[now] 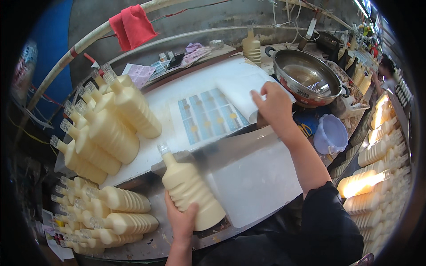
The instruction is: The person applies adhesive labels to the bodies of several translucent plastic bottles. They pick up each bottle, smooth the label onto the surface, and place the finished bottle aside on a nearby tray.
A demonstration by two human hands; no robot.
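Observation:
My left hand (181,219) is wrapped round the lower body of a cream-coloured ribbed plastic bottle (188,188), tilted with its clear threaded neck up and to the left. Over the table my right hand (274,104) has thumb and index finger apart, slightly smeared; its other fingers are partly hidden. Just beside it, a white backing sheet (237,91) curls up at its near edge. That sheet partly covers a sheet of blue labels (206,115) with yellow spots, lying flat on the white tabletop (166,102).
Filled bottles (111,128) stand grouped at left; more bottles (128,199) lie stacked below. A large metal pan (306,73), a lilac bucket (330,133) and scissors (305,129) sit at right. Rows of bottles (377,155) lie farther right. A red cloth (132,27) hangs from a pole.

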